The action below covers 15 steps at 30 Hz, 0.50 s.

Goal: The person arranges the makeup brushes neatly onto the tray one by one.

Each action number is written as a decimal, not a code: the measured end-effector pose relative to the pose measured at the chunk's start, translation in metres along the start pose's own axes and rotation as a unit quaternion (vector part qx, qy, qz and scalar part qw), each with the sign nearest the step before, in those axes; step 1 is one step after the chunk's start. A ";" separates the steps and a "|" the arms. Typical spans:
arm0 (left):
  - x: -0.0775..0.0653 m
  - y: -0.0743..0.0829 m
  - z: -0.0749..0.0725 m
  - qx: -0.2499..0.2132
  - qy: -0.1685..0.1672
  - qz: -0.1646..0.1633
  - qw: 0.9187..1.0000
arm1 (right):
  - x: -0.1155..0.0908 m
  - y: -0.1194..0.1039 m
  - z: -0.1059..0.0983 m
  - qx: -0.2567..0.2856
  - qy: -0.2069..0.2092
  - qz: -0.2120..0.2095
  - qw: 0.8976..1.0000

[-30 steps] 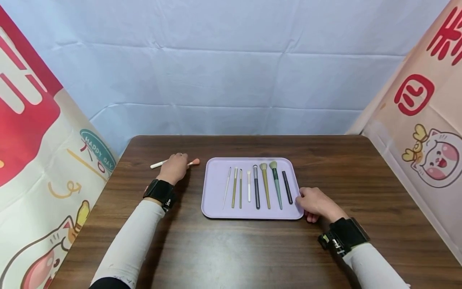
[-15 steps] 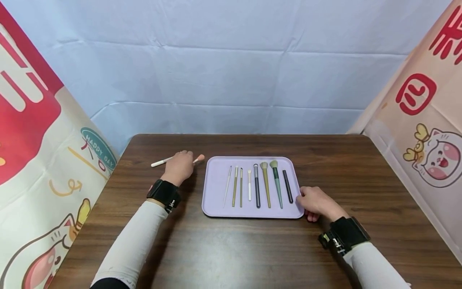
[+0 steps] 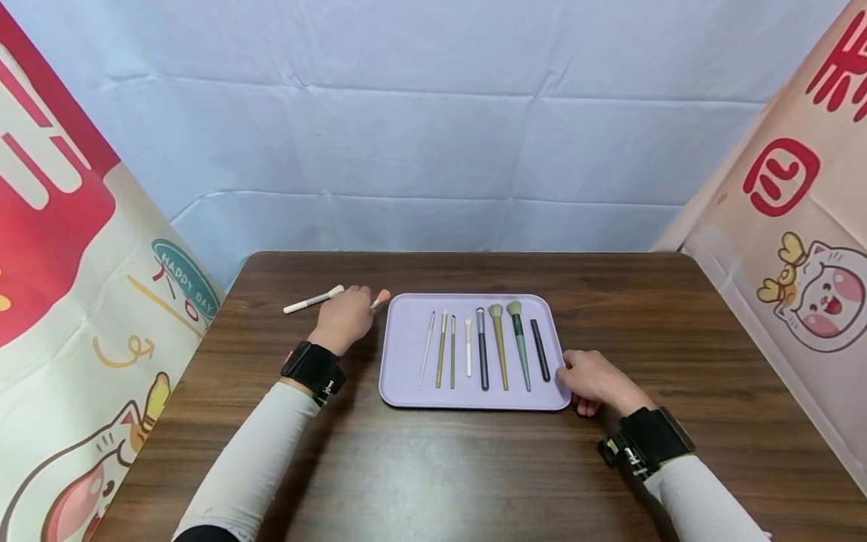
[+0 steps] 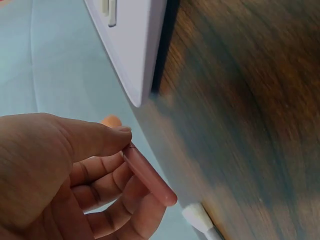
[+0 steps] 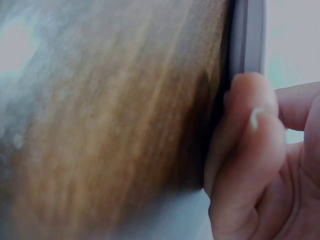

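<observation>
My left hand pinches a pink-handled makeup brush between thumb and fingers, just beyond the upper left corner of the lilac tray. In the head view its peach bristles poke out past the fingers, while most of the handle is hidden by the hand. A white makeup brush lies on the table to the left of that hand. My right hand grips the tray's right edge near the lower corner, fingers curled against the side. Several makeup brushes, among them a green one, lie side by side on the tray.
The brown wooden table carries the tray near its middle. A pale blue cloth hangs behind the far edge. Printed cloths flank the table on both sides.
My left hand has moved right with the pink-handled brush, nearer the tray's corner, uncovering the bristle end of the white brush. My right hand stays on the tray's edge.
</observation>
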<state>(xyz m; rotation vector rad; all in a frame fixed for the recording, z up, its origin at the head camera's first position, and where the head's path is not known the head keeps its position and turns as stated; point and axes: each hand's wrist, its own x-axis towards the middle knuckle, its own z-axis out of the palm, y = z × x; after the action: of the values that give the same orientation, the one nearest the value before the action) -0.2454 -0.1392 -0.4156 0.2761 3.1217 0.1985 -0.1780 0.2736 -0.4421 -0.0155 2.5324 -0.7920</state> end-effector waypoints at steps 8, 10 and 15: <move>-0.006 0.009 -0.002 -0.012 -0.008 0.003 1.000 | 0.000 0.000 0.000 0.002 0.002 -0.002 1.000; -0.008 0.012 -0.002 -0.015 -0.010 0.005 1.000 | 0.000 0.001 0.000 0.003 0.001 -0.002 1.000; -0.010 0.018 -0.002 -0.018 -0.009 0.004 1.000 | 0.000 0.001 0.001 0.003 0.001 -0.003 1.000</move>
<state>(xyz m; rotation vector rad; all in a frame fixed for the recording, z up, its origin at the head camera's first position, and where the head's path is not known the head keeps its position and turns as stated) -0.2322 -0.1231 -0.4118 0.2869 3.0964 0.2512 -0.1773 0.2741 -0.4429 -0.0200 2.5326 -0.8022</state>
